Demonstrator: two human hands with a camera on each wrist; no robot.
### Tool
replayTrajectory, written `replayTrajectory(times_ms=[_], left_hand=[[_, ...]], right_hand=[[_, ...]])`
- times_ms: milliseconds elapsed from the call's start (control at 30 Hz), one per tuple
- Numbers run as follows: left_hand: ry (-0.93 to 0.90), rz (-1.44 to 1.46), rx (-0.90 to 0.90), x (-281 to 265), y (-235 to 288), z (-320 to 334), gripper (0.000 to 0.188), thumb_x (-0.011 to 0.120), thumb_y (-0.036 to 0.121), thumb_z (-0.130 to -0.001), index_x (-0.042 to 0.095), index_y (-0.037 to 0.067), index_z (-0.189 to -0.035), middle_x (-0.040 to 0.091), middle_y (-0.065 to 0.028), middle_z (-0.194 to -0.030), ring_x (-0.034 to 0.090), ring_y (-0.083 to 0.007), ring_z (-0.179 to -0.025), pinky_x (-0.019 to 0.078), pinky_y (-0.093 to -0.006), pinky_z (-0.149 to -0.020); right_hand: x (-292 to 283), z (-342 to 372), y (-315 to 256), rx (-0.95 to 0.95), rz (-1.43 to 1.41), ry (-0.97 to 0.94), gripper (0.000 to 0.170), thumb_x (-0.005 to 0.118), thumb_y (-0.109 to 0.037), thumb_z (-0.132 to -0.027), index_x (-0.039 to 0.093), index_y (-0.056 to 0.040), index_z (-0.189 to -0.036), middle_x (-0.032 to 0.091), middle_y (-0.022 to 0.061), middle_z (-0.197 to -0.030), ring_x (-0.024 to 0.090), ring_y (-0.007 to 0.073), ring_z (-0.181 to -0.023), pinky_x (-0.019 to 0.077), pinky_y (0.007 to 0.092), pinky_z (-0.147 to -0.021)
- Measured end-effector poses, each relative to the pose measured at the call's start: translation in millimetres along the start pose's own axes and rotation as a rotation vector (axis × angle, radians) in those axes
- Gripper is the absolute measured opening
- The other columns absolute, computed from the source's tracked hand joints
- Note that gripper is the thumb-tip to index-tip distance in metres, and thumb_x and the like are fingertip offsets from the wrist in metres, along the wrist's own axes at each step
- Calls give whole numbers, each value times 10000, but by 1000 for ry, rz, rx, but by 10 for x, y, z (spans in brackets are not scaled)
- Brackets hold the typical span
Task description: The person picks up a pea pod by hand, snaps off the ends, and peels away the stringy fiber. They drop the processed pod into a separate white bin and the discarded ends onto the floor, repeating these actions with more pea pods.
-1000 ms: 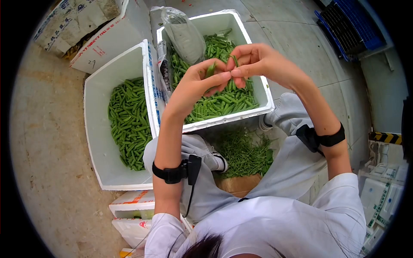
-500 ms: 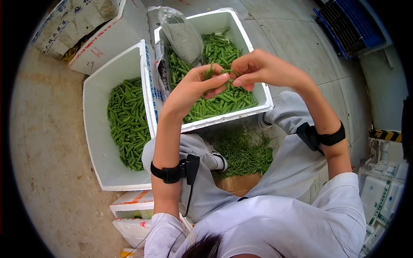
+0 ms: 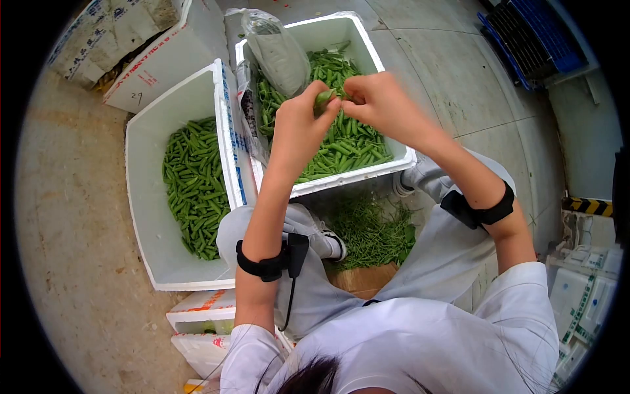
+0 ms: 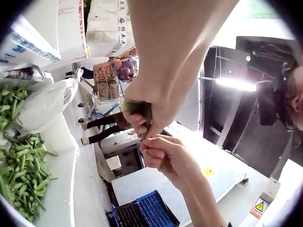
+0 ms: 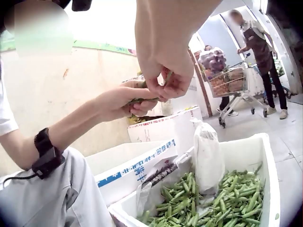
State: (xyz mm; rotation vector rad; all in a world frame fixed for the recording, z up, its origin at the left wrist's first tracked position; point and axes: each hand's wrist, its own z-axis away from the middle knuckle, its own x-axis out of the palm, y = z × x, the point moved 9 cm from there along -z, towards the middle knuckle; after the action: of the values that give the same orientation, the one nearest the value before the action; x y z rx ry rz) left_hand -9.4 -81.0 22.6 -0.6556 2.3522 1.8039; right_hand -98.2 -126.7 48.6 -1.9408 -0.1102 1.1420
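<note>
Over the box of pods, my left hand (image 3: 300,125) grips green pea pods (image 3: 323,97), partly hidden in its curled fingers. My right hand (image 3: 384,108) has thumb and fingertips pinched at the pod's end, right up against the left fingertips. In the left wrist view a pod (image 4: 147,115) points down out of the left fist, and the right hand (image 4: 171,158) meets its lower tip. A bit of green also shows among the curled right fingers in the right wrist view. Loose pea pods (image 3: 344,154) fill the white foam box (image 3: 401,146) beneath both hands.
A second foam box (image 3: 147,197) at left holds smaller pods (image 3: 195,190). A plastic bag (image 3: 279,56) lies in the near box. Between the feet sits a heap of green trimmings (image 3: 371,230). Blue crates (image 3: 535,43) stand at far right; a person (image 5: 260,49) is beside a cart (image 5: 232,85).
Both hands have risen slightly and rolled, backs now upward. The right hand, which drew a green strand away half a second ago, is back against the left fingertips.
</note>
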Motion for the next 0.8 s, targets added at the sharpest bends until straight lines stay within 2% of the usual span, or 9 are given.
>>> replayTrajectory(times_ms=[67,133,167,200,300,533,700,733,800], left_hand=[[38,-132,64,-80,80,10,142,581,168,-835,534,35,-822,431,47,-595,315,-22,-508,234,-186,-461],[-203,570,-344,9,-103,72,153,574,181,-837,524,38,-824,441,35,-590,314,-27,-489,239,-188,-449],[-250,731,-366,1,-15,92,138,553,175,-844,509,45,-828,450,26,-581,331,-29,-473,232,-185,-425],[-245,729,-365,-36,-13,103,138,553,175,-844,509,45,-828,450,26,-581,331,-29,-473,232,-185,-425],[-493,1084,-302,94,225,189,146,571,169,-805,485,52,-826,509,-24,-670,387,-31,-477,280,-172,-402],[-581,1399,-141,201,580,309,118,598,79,-764,491,38,-793,488,-12,-662,355,-54,-445,253,-209,-410],[-729,1722,104,231,717,336,111,524,142,-837,520,34,-809,426,4,-594,350,-64,-457,239,-199,-383],[-738,1711,128,182,791,319,111,524,142,-837,520,34,-809,426,4,-594,350,-64,-457,239,-199,-383],[-283,1906,-164,-21,507,141,113,500,141,-860,526,36,-828,358,23,-582,324,-65,-472,252,-202,-399]], right_hand=[[-67,7,-86,-93,82,84,214,560,-120,-733,467,14,-595,446,34,-476,447,91,-443,349,258,-418],[66,-16,5,208,-385,-194,177,559,-107,-729,503,11,-609,416,11,-478,426,86,-458,333,244,-440],[58,39,-136,297,-693,-257,142,553,-85,-736,514,4,-632,394,-9,-489,398,76,-467,309,223,-462],[28,61,-238,294,-692,-261,142,553,-85,-736,514,4,-632,394,-9,-489,398,76,-467,309,223,-462],[115,206,-450,355,-1075,-379,86,548,-63,-760,506,2,-723,348,-36,-471,306,47,-412,245,207,-411],[130,406,-756,440,-1232,-584,142,536,-44,-777,507,31,-659,332,-26,-458,296,59,-389,271,215,-426],[76,360,-868,233,-1606,-590,116,550,-69,-798,552,46,-795,368,-14,-505,350,68,-443,291,216,-448],[52,318,-871,217,-1586,-595,116,550,-69,-798,552,46,-795,368,-14,-505,350,68,-443,291,216,-448],[-17,192,-653,278,-1275,-389,161,596,-132,-785,560,25,-786,414,-8,-547,390,71,-491,313,208,-481]])
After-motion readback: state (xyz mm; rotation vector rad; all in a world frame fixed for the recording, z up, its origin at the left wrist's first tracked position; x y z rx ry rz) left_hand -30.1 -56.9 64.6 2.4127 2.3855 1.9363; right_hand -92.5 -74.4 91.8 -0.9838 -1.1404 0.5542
